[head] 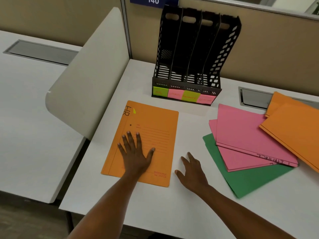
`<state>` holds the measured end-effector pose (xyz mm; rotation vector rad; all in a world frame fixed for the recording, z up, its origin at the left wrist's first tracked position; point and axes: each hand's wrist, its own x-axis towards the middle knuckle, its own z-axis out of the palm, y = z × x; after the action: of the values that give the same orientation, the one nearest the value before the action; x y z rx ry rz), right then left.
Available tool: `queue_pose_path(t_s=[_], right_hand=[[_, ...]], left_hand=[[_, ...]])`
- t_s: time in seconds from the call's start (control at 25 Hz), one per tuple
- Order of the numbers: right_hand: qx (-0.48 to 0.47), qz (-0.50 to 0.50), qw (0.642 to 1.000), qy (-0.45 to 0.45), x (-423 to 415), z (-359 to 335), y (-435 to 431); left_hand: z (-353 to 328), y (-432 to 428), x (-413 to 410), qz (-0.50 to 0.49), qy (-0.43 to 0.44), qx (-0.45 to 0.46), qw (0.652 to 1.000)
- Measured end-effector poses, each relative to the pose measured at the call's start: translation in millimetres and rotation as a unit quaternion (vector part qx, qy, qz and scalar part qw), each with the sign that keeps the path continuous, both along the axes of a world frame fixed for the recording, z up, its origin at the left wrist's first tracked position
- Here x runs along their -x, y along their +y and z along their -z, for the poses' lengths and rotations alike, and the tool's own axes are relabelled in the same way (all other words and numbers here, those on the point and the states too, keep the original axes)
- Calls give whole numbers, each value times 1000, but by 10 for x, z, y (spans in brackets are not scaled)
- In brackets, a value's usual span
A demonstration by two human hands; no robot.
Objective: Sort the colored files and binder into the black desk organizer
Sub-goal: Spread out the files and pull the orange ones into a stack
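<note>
Orange file (155, 121), marked by hand at its top left corner, lies flat on the white desk (189, 213) directly in front of you, just short of the black desk organizer (189, 49). Your left hand (136, 152) lies on its lower half, palm down and fingers spread, gripping nothing. Your right hand (191, 171) is just beside the file's right edge, fingers loosely extended and empty; whether it touches the desk cannot be determined. Assessment: the file appears to be thin card, so expect it to be light, flexible and prone to sliding on the smooth top. Lying flush, it offers no edge to pinch from above. Lift a corner or the right edge first, then hold it along the left edge, which is judged to be the fold, so the covers do not fall open. Count: three orange files, this one and two overlapping at far right (296, 135); two pink files (245, 131), stacked askew; one green file (250, 180) beneath them. The organizer has four upright slots, all appearing empty, and four sticky labels (176, 95) along its front, two yellow-green and two pink. No binder can be identified.
</note>
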<state>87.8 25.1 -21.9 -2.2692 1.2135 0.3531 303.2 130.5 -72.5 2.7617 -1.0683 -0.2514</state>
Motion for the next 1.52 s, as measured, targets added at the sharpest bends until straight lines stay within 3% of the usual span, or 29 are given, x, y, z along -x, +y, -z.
queue_pose_path(t_s=[0.32,0.52,0.68,0.84,0.96,1.08,1.12,1.24,1.32,1.4,1.52], right_hand=[[-34,-9,998,-56,271,-62,-171],[8,39,992,-118,861,-167,-443],[41,99,984,-139,1469,-251,-703],[54,145,977,-145,2076,-284,-924],[42,248,953,-171,2563,-318,-1156],[5,422,886,-190,3057,-345,-1482],[-13,495,843,-208,3229,-355,-1602],[-68,686,658,-304,3688,-425,-1938],[-95,737,574,-343,3976,-448,-2143],[-138,738,541,-379,4187,-454,-2336],[-186,696,557,-413,4342,-465,-2613]], left_hand=[[-32,27,-21,10,10,-10,1000],[-132,-68,83,8,2,-34,999],[-281,-517,729,48,32,-34,998],[-318,-1042,1525,117,125,-21,985],[-380,-1406,2071,143,161,-21,976],[-394,-1618,2478,149,174,-31,973],[-382,-1648,2572,148,172,-31,973],[-333,-1686,2729,147,162,-18,976],[-320,-1744,2775,139,160,-15,977],[-320,-1795,2808,127,164,-18,978],[-300,-1830,2918,129,169,-28,977]])
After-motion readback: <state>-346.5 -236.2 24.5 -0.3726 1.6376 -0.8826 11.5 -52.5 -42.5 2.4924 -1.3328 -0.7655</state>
